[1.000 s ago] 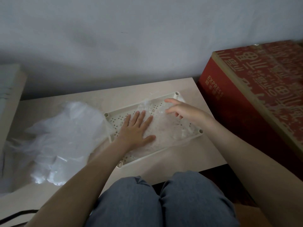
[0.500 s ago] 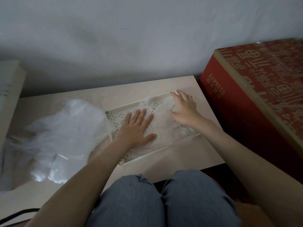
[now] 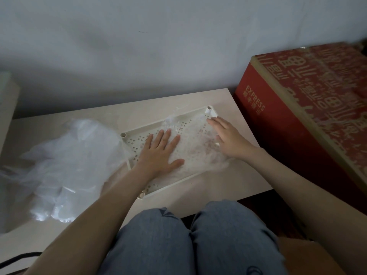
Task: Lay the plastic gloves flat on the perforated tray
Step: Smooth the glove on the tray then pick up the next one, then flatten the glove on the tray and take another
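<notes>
Head view: the right hand [image 3: 228, 139], lifted over the plastic glove [image 3: 196, 153] a second ago, now presses it with straight fingers by the perforated tray's [image 3: 135, 141] far right corner. The left hand [image 3: 160, 153] stays flat, fingers spread, on its left part. This glove seems nearly smoothed; a pile of gloves [image 3: 69, 161] waits on the table [image 3: 218, 183], left.

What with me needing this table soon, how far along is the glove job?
Partly done: a glove lies on the perforated tray. In hand: the left hand presses it flat, the right hand flat at its far right end. Left: the heap of gloves on the table, left of the tray.
</notes>
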`<state>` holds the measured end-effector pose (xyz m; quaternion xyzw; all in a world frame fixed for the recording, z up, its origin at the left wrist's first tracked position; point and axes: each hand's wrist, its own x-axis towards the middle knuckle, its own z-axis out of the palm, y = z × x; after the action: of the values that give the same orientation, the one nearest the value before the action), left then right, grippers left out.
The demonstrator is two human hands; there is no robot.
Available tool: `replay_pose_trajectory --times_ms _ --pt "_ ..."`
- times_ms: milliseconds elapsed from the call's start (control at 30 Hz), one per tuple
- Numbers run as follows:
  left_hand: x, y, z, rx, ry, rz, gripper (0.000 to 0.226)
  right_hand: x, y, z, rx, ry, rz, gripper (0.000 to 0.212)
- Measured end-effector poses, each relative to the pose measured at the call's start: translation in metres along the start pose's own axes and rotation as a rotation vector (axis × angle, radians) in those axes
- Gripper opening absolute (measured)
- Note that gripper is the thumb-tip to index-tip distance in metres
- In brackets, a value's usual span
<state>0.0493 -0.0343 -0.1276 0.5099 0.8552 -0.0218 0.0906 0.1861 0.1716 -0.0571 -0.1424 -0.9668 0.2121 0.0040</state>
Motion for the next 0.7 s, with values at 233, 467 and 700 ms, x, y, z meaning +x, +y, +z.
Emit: replay_pose_trajectory --times_ms 233,467,700 --pt "0.001 0.000 0.001 -0.022 0.013 0.006 0.099 -0.009 0.003 0.026 -0.281 -0.552 0.014 0.066" --pt "0.001 -0.002 0.000 -0.009 0.021 0.028 0.092 -0.008 0.006 0.015 -0.445 -0.480 0.039 0.072" --pt "0.000 -0.003 -0.001 0.012 0.020 0.031 0.090 -0.011 0.017 -0.009 -0.316 -0.166 0.107 0.051"
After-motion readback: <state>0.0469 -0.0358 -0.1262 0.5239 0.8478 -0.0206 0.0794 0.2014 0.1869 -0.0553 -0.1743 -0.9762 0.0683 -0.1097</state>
